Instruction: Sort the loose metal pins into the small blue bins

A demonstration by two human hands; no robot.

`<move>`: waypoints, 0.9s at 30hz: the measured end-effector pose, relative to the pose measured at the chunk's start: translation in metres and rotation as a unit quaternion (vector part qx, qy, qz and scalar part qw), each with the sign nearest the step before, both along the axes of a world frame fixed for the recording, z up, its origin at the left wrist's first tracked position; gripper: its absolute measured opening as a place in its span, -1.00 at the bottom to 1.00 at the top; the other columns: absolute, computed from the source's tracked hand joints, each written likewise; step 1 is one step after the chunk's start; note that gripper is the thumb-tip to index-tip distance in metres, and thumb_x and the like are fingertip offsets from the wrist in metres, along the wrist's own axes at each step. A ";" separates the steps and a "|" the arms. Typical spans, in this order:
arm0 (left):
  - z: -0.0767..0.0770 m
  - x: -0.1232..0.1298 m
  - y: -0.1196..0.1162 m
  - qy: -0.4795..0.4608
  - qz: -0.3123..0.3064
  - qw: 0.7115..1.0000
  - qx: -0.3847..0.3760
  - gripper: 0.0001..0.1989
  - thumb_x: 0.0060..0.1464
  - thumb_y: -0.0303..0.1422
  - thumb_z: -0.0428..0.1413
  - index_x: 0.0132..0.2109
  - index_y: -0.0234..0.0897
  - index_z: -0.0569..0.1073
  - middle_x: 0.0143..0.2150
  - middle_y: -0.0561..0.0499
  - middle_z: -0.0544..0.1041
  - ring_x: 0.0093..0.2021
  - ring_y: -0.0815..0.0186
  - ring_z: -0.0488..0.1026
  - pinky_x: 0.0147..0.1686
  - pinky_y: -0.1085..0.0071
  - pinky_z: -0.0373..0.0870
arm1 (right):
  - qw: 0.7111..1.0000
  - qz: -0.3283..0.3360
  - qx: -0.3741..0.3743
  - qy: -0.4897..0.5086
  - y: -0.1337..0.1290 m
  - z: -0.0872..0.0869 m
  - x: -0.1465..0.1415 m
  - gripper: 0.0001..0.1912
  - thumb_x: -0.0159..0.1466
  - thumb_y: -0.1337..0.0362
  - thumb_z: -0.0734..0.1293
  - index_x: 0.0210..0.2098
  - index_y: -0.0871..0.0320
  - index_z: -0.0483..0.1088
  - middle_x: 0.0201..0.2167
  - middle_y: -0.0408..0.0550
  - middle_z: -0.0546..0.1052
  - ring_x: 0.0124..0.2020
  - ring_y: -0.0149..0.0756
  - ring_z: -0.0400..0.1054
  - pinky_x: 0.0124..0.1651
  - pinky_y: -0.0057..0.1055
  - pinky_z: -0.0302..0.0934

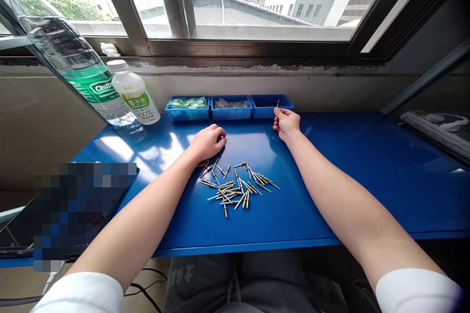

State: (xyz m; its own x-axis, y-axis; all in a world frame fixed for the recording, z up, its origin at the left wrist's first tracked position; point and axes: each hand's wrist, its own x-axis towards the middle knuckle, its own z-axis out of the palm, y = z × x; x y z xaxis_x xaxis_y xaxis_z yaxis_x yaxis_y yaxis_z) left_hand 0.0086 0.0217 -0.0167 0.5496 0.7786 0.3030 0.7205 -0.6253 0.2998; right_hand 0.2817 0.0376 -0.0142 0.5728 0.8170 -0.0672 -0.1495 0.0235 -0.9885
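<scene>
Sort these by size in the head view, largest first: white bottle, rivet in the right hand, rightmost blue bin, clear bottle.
Clear bottle
White bottle
Rightmost blue bin
Rivet in the right hand

Between the left hand (207, 142) and the right hand (287, 123) an open lane of bench (253, 139) runs from the middle bin (232, 114) toward the scattered rivets (234, 192), which obstruct the centre nearer the front edge. The right hand, a rivet (278, 103) upright in its fingers, partly blocks the front approach to the right bin (261, 112). The left and middle bins can be reached from above; the wall (319, 85) closes the way behind them. The large bottle (90, 80) and small bottle (136, 95) crowd the back left corner, while broad free bench lies beyond the right forearm.
</scene>
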 end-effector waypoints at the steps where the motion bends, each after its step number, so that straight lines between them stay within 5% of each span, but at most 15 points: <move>1: 0.000 0.000 0.000 0.001 0.000 1.000 0.001 -0.76 0.13 -0.23 -0.02 -0.18 -0.22 0.48 -0.19 -0.06 0.46 -0.22 0.20 0.43 -0.27 0.33 0.34 | 1.000 -0.001 0.000 0.005 0.000 0.000 0.000 -0.82 0.16 0.23 0.40 -0.43 0.16 0.33 -0.72 -0.28 0.27 -0.73 -0.56 0.12 -0.76 -0.61 0.02; 13: -0.002 -0.001 0.001 0.006 -0.002 1.000 0.005 -0.74 0.14 -0.22 -0.03 -0.16 -0.21 0.48 -0.18 -0.06 0.47 -0.22 0.21 0.44 -0.29 0.35 0.34 | 0.997 0.057 0.049 -0.012 -0.004 -0.002 0.000 -0.67 0.09 0.08 0.43 -0.24 0.15 0.40 -0.70 -0.29 0.30 -0.72 -0.55 0.13 -0.72 -0.59 0.00; 19: 0.000 -0.001 0.001 0.005 -0.002 1.000 0.000 -0.74 0.13 -0.23 -0.03 -0.17 -0.20 0.49 -0.16 -0.06 0.47 -0.22 0.21 0.44 -0.28 0.35 0.34 | 0.982 0.124 0.033 -0.137 -0.010 -0.005 -0.008 -0.63 0.04 0.08 0.43 -0.26 0.21 0.48 -0.62 -0.20 0.39 -0.66 -0.54 0.17 -0.65 -0.56 0.03; 23: 0.000 0.000 0.001 0.004 -0.002 1.000 -0.008 -0.74 0.13 -0.23 -0.03 -0.16 -0.20 0.49 -0.15 -0.06 0.47 -0.21 0.20 0.45 -0.26 0.34 0.35 | 0.943 0.172 0.033 -0.283 -0.015 -0.006 -0.013 -0.73 0.08 0.14 0.38 -0.33 0.22 0.50 -0.55 -0.12 0.47 -0.54 -0.44 0.28 -0.47 -0.48 0.17; 27: -0.001 0.000 0.002 0.002 0.001 1.000 -0.009 -0.75 0.12 -0.24 -0.02 -0.17 -0.20 0.49 -0.16 -0.05 0.48 -0.21 0.20 0.45 -0.26 0.34 0.35 | 0.859 0.221 0.043 -0.459 -0.026 -0.003 -0.023 -0.80 0.13 0.19 0.34 -0.35 0.17 0.54 -0.45 -0.06 0.55 -0.43 -0.32 0.36 -0.34 -0.40 0.20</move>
State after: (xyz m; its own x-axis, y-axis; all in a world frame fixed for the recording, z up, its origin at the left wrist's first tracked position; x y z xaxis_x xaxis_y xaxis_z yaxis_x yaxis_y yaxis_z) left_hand 0.0082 0.0233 -0.0177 0.5495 0.7844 0.2878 0.7223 -0.6191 0.3082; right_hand 0.2588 0.0116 -0.0173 -0.0156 0.9480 0.3180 0.6790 0.2434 -0.6926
